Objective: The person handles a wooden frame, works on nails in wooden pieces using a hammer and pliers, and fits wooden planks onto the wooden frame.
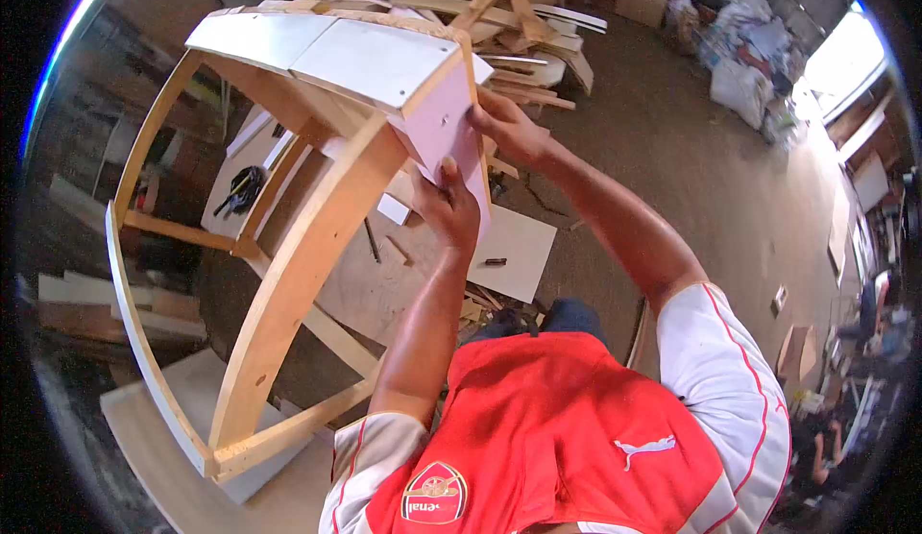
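Holding one wooden frame [293, 275] by its right end, I had both hands on a pink end panel [444, 116], with the bulk of the piece reaching left and toward my body.

Left hand [447, 209]: thumb laid against the face of the panel, other fingers bent and partly hidden; whether they gripped, I could not tell. Right hand [509, 131]: higher, at the frame's outer edge, pinching the panel's rim, thumb side in front, remaining fingers out of sight behind.

Edges and room: a lumber pile [519, 30] rose just beyond the frame's top. Brown floor [663, 131] stretched to the frame's right, as far as several pale bags [749, 63]. A tabletop [360, 289] showed beneath the frame and through its openings, bearing a black bundle [246, 190]. Near the frame's lower right corner lay a pale board [523, 246] with a small dark object [496, 262] on it.

Appearance: open, curved framework of tan, bare wood; broad bowed near beam, marked by a knot; slimmer bowed rail at far left, partly white-edged; white top panels [370, 59], with small dark spots near the right end.
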Tool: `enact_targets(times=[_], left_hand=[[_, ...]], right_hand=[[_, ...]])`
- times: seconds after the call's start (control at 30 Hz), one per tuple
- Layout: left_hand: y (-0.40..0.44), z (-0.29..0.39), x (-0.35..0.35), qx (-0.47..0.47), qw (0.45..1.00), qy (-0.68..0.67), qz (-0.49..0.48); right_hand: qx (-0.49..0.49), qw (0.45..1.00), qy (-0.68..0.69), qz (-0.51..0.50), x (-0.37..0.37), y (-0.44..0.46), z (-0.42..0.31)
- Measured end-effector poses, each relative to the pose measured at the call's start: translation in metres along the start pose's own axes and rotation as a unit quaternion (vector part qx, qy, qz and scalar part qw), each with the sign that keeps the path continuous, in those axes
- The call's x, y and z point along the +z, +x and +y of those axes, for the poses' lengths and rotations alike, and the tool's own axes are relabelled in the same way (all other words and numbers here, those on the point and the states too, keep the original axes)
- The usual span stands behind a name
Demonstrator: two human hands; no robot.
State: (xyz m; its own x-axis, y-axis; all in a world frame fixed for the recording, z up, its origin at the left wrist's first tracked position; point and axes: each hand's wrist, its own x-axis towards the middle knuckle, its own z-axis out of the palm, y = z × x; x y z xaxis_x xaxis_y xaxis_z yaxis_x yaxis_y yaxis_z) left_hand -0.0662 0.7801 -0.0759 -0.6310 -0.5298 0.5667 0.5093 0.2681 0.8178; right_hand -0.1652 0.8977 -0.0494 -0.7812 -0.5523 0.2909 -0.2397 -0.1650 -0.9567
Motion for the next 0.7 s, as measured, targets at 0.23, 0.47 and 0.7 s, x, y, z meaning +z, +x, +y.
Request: enact_targets(times=[0.23,0.47,0.7], left_hand=[[-0.009,-0.038,0.003,0.012,0.986,0.127,0.105],[-0.040,-0.103,-0.019,0.023,0.940,0.206,0.271],[-0.025,-0.039,0.001,-0.079,0.900,0.177,0.390]], right_hand=[[-0.018,0.988,0.064,-0.137,-0.021,0.016,0.003],[-0.118,0.972,0.012,-0.203,-0.039,0.040,-0.008],[-0.180,0.951,-0.079,-0.238,-0.050,0.046,-0.025]])
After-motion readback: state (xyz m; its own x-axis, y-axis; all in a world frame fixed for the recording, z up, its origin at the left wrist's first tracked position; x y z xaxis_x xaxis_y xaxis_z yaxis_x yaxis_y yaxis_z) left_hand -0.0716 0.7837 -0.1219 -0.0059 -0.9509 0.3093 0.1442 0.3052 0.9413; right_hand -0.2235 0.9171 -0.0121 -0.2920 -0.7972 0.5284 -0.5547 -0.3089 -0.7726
